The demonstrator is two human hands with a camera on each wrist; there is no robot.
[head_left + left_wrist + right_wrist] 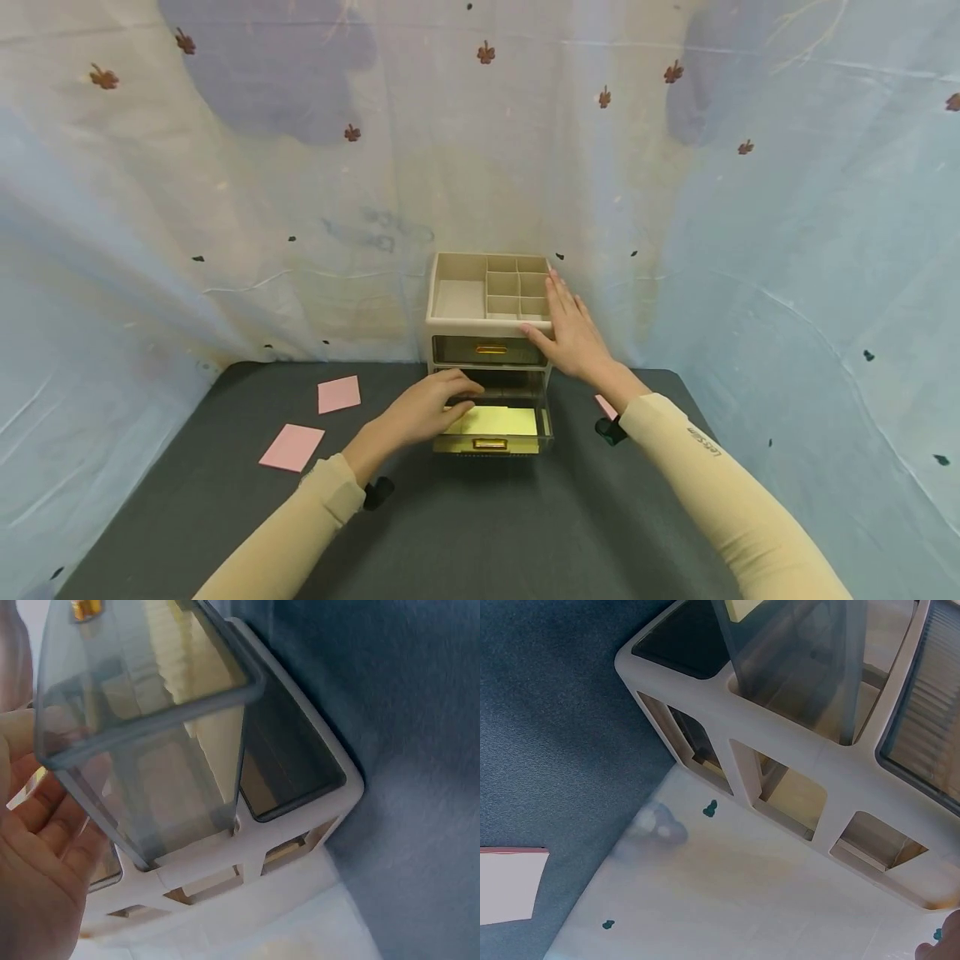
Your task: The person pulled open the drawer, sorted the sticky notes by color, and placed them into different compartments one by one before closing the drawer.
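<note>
A cream desktop organizer (491,327) stands at the back of the table, its middle see-through drawer (546,421) pulled out. Yellow sticky notes (498,421) lie inside that drawer, also visible through its wall in the left wrist view. Over the drawer's left side is my left hand (431,406), fingers loosely bent and thumb above the notes; I see nothing held. In the left wrist view, some of its fingers show through the clear wall. My right hand (576,333) rests on the organizer's top right edge with straight fingers, its thumb at the front corner.
Two pink sticky-note pads (292,447) lie on the dark table (480,533) to the left. Another pink pad (606,407) is partly hidden by my right forearm. The closed top drawer (457,350) has a gold handle. A patterned curtain (480,167) hangs behind.
</note>
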